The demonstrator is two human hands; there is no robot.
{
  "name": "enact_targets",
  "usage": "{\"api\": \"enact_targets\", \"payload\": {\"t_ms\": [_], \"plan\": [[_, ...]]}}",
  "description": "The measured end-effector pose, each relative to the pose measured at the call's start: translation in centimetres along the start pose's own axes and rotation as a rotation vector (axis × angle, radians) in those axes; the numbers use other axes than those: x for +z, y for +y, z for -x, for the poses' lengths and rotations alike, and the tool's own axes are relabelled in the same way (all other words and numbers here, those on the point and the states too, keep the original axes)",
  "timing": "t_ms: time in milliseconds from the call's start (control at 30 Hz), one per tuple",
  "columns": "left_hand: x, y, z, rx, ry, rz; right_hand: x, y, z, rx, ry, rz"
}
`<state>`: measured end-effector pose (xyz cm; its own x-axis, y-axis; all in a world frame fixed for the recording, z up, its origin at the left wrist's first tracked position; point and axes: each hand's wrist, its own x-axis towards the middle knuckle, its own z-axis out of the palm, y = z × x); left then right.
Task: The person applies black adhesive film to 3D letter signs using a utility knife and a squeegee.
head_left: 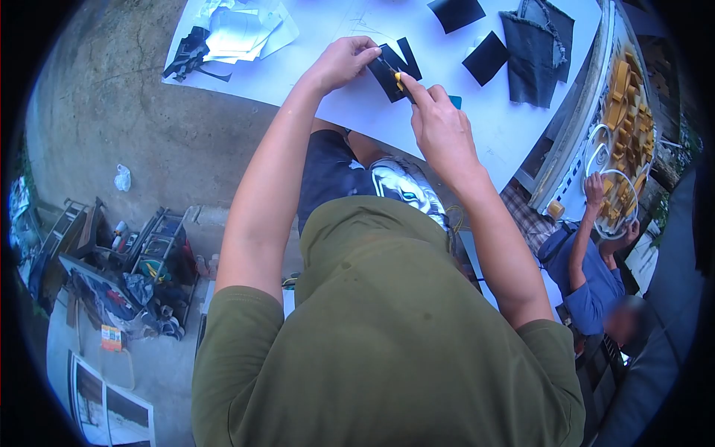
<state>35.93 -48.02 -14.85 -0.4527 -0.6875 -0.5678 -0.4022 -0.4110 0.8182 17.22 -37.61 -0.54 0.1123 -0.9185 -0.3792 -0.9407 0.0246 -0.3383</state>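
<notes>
On the white-topped table, my left hand is closed, its thumb and fingers pinching the upper end of a black rectangular piece of sheet material. My right hand is wrapped round a slim yellow-and-black utility knife, whose tip points over the black piece toward my left fingertips. A narrow black strip lies just beyond the piece. Something teal shows beside my right knuckles, mostly hidden by the hand.
Two black squares, one at the table's far edge and one nearer, lie by folded dark denim. Papers and black scraps are at left. At right, a person holds a white loop near a tray of yellow pieces.
</notes>
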Motion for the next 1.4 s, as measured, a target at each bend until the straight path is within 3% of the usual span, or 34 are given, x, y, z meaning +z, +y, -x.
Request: {"api": "enact_targets", "payload": {"t_ms": [1400], "plan": [[0.8,-0.5,0.2,0.073,0.086,-0.035,-0.3,-2.9,0.0,-0.020,-0.080,0.202]]}}
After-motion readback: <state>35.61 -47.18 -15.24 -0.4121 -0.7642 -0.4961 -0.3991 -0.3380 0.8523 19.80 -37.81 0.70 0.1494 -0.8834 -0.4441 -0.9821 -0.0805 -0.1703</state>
